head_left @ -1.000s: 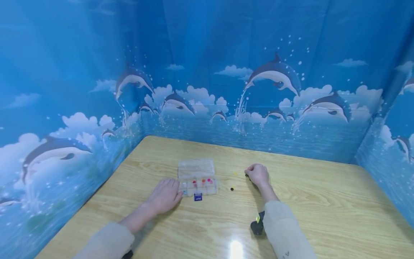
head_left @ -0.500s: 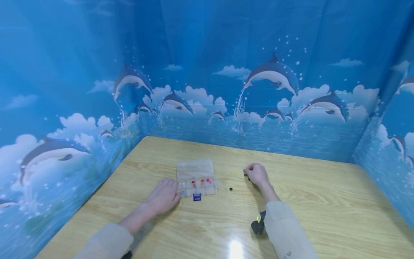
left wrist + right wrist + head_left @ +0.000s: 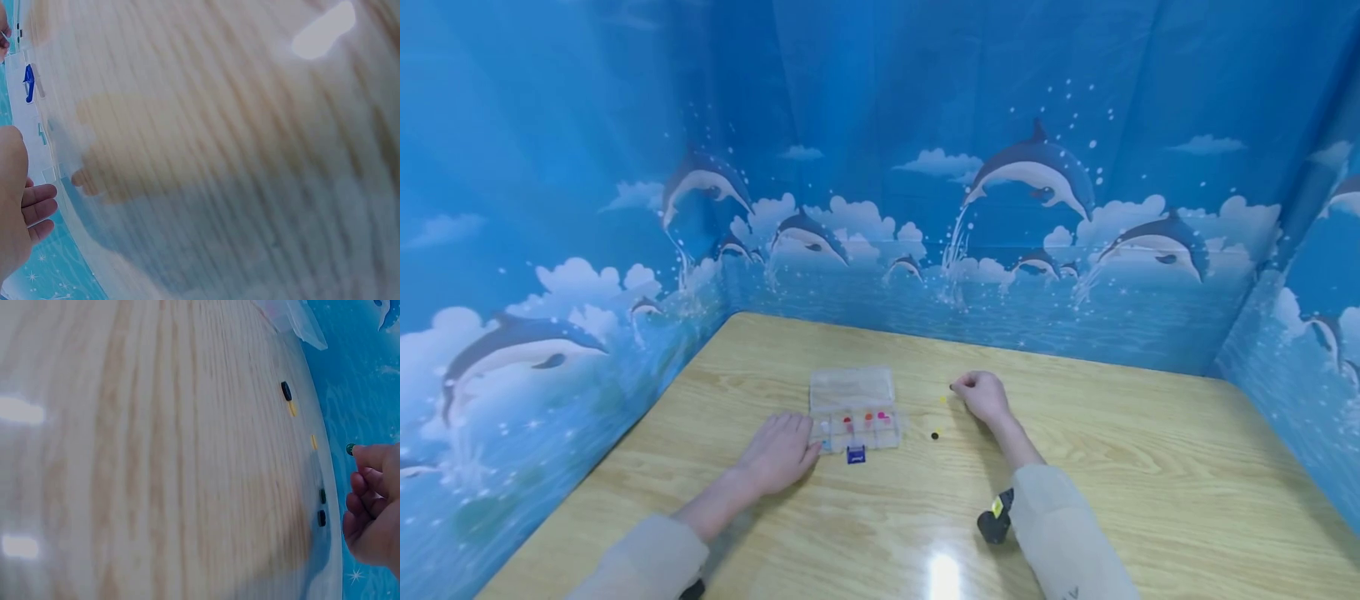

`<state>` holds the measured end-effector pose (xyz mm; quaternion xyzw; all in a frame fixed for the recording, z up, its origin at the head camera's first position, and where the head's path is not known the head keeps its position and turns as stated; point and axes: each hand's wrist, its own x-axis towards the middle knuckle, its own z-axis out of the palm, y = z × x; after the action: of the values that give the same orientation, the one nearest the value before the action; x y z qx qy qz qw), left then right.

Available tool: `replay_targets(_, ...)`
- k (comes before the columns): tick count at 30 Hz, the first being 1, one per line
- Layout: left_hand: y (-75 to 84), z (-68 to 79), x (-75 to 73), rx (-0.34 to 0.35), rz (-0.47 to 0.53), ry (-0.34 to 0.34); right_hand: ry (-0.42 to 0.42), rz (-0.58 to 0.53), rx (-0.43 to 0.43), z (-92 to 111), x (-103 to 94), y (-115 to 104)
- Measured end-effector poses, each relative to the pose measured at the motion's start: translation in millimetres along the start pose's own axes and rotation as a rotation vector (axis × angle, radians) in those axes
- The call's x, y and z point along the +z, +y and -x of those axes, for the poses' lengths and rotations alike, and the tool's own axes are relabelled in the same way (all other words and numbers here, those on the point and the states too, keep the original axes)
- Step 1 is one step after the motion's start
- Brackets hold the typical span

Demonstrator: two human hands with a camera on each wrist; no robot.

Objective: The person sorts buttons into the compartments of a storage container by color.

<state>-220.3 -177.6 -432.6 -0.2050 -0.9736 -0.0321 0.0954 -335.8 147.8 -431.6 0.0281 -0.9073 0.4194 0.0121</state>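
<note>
My right hand (image 3: 985, 396) pinches a small dark green disc (image 3: 350, 449) between thumb and fingertip, raised over the table. Two more dark discs (image 3: 322, 518) lie below that hand in the right wrist view; the hand hides them in the head view. Farther left are a yellow disc (image 3: 943, 399) and a black disc (image 3: 935, 436) with another yellow one at its edge. A clear compartment box (image 3: 887, 439) stands with its lid (image 3: 852, 387) raised, holding red, orange and pink pieces. My left hand (image 3: 781, 454) rests at the box's left end, fingers relaxed and touching its edge.
The wood-grain table (image 3: 1150, 467) ends at dolphin-printed blue curtains (image 3: 880, 167) at the back and both sides. A blue clasp (image 3: 856, 454) sticks out at the box's front. A black wrist camera (image 3: 995, 523) hangs beside the right sleeve.
My right hand has lifted and moved left with the green disc pinched in it, leaving the other dark discs on the table. The left hand has stayed at the box.
</note>
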Motion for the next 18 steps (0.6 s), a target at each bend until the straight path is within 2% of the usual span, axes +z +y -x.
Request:
replay_targets(10, -0.2, -0.2, 0.1, 0.014, -0.009, 0.012, -0.010, -0.068, -0.028, 0.3, 8.3, -13.6)
replay_targets(18, 0.7, 0.2, -0.9, 0.017, -0.007, 0.015, -0.033, -0.140, -0.009, 4.0, 15.3, -23.0)
